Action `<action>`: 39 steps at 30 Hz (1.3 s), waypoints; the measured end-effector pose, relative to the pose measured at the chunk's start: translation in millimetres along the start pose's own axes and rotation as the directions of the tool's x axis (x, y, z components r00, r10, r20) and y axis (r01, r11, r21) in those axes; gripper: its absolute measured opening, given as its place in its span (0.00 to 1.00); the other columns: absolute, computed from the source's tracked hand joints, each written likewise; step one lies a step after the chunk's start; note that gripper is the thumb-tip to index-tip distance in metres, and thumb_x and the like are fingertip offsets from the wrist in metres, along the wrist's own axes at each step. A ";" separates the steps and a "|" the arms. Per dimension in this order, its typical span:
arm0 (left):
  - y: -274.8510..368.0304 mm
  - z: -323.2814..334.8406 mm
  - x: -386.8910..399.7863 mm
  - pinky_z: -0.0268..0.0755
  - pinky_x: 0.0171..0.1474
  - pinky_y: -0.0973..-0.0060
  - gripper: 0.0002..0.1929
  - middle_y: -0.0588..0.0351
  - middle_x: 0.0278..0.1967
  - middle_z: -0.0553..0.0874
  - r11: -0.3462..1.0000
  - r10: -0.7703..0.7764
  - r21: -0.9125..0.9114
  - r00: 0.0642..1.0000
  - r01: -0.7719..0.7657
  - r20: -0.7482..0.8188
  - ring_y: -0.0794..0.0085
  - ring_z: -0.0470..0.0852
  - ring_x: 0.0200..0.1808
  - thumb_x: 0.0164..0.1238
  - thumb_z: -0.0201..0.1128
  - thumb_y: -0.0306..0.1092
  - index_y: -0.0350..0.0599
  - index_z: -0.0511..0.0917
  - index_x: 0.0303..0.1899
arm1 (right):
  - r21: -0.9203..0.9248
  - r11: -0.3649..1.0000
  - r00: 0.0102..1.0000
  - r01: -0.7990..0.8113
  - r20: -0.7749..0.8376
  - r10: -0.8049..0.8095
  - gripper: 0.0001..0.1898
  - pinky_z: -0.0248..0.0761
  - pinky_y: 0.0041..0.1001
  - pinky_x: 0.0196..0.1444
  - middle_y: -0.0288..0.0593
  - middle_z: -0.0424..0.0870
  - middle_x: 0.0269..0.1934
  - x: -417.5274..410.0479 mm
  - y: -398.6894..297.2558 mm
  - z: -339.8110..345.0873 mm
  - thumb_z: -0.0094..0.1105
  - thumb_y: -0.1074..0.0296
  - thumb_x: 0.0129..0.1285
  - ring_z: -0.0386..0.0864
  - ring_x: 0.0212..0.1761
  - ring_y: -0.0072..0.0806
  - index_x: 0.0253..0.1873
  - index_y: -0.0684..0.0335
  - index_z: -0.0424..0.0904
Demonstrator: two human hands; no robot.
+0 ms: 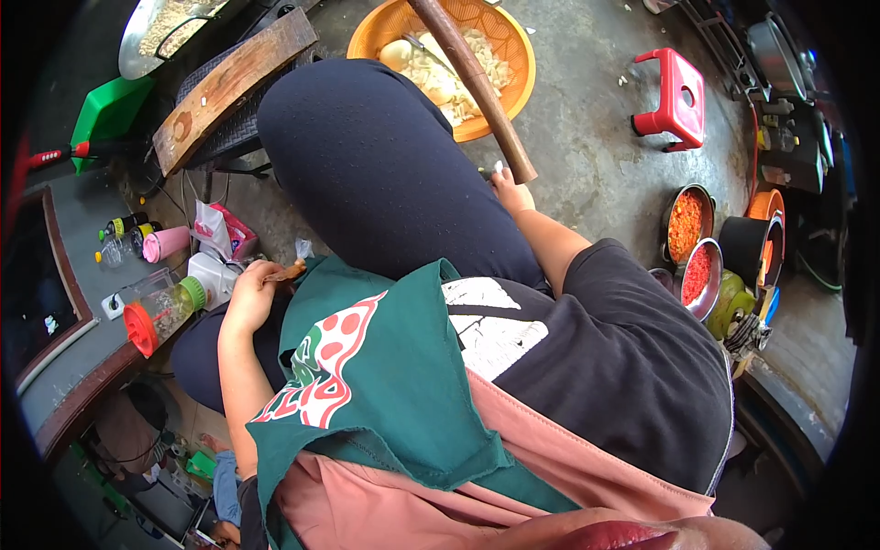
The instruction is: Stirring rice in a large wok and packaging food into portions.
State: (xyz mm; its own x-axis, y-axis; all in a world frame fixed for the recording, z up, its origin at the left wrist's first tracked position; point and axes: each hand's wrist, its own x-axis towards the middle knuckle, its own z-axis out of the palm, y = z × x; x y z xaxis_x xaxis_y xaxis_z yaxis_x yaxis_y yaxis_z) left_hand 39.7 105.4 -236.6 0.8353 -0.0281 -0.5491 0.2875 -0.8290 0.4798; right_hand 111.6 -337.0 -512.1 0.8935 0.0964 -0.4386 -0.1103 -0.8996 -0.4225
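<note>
My left hand (254, 289) is raised at the left beside a dark green apron (385, 344), with its fingers closed on a brown piece of food, perhaps fried, partly in a thin wrapper. Low beside my bent knee is my right hand (512, 192), its fingertips around a small whitish-green item too small to name. Just by that hand ends a long wooden pole (474, 75), which crosses over an orange plastic basket (524, 103); whether the hand touches it I cannot tell. Peeled, sliced pale pieces and a knife lie in the basket.
A wooden board (234, 82) lies at the upper left near a metal pan (137, 48). A blender (172, 309) and bottles (124, 227) are at the left. On the right are a red stool (677, 100), bowls of red food (696, 275) and a green gas cylinder (729, 306). Another person's arm (227, 529) shows lower left.
</note>
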 end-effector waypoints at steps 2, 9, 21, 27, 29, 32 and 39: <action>2.4 0.0 -1.1 0.69 0.48 0.71 0.13 0.45 0.38 0.78 0.999 0.047 0.007 0.999 -0.047 -0.023 0.55 0.78 0.43 0.52 0.50 0.19 0.33 0.77 0.40 | 0.018 0.998 0.995 0.067 -0.075 -0.065 0.14 0.71 0.41 0.50 0.51 0.69 0.56 0.4 -9.2 -0.2 0.48 0.66 0.60 0.76 0.48 0.48 0.51 0.54 0.74; 0.3 0.8 -2.4 0.69 0.49 0.70 0.12 0.45 0.39 0.78 0.999 0.038 0.019 0.999 -0.037 -0.013 0.55 0.78 0.43 0.53 0.49 0.18 0.33 0.77 0.39 | -0.414 0.833 0.923 0.367 0.053 -0.380 0.28 0.59 0.38 0.66 0.46 0.57 0.67 0.2 -20.4 -4.8 0.53 0.63 0.57 0.57 0.67 0.42 0.64 0.57 0.65; 2.3 0.6 -2.7 0.69 0.49 0.70 0.11 0.45 0.38 0.79 0.999 0.047 0.028 0.999 -0.046 -0.011 0.54 0.78 0.44 0.54 0.50 0.20 0.34 0.77 0.38 | -0.281 0.957 0.995 -0.076 0.043 0.091 0.13 0.76 0.34 0.45 0.43 0.70 0.50 -11.8 17.2 -33.6 0.50 0.67 0.60 0.79 0.44 0.41 0.49 0.55 0.74; 2.1 0.3 -0.5 0.69 0.49 0.70 0.12 0.45 0.37 0.79 0.996 0.073 0.042 0.997 -0.072 -0.009 0.54 0.78 0.43 0.52 0.49 0.19 0.33 0.77 0.38 | -0.238 0.967 0.994 -0.096 -0.077 0.079 0.13 0.71 0.33 0.54 0.46 0.70 0.49 -16.8 51.2 -47.2 0.57 0.72 0.54 0.68 0.56 0.41 0.46 0.60 0.77; 3.3 0.2 -1.8 0.68 0.49 0.70 0.13 0.45 0.37 0.78 0.997 0.075 0.024 0.997 -0.075 -0.008 0.54 0.78 0.43 0.51 0.48 0.19 0.33 0.77 0.38 | -0.198 0.980 0.999 -0.022 -0.046 0.014 0.23 0.65 0.38 0.58 0.54 0.69 0.52 -19.4 57.8 -50.6 0.62 0.74 0.46 0.67 0.57 0.50 0.51 0.59 0.75; 3.6 0.6 -2.8 0.68 0.49 0.70 0.12 0.45 0.37 0.78 0.998 0.061 0.009 0.998 -0.061 -0.014 0.54 0.78 0.43 0.52 0.48 0.19 0.33 0.77 0.38 | -0.031 0.997 0.961 -0.074 -0.268 0.063 0.22 0.63 0.37 0.61 0.56 0.67 0.56 -22.9 62.4 -45.4 0.59 0.76 0.46 0.67 0.58 0.50 0.51 0.59 0.76; 6.2 0.4 -2.8 0.68 0.49 0.71 0.11 0.45 0.37 0.78 0.998 0.061 -0.008 0.998 -0.061 -0.012 0.55 0.78 0.43 0.53 0.49 0.19 0.33 0.77 0.38 | 0.119 0.988 0.908 -0.103 -0.394 0.142 0.22 0.65 0.37 0.58 0.54 0.72 0.53 -36.7 66.6 -50.9 0.50 0.81 0.50 0.69 0.57 0.48 0.53 0.56 0.74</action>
State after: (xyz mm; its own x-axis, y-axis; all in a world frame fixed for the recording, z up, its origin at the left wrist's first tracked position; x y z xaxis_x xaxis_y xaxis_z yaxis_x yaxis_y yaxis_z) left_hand 39.0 100.1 -232.3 0.8567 -0.0717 -0.5108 0.2398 -0.8214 0.5175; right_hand 93.6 -422.1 -483.8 0.9672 -0.2081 -0.1458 -0.2527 -0.8479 -0.4661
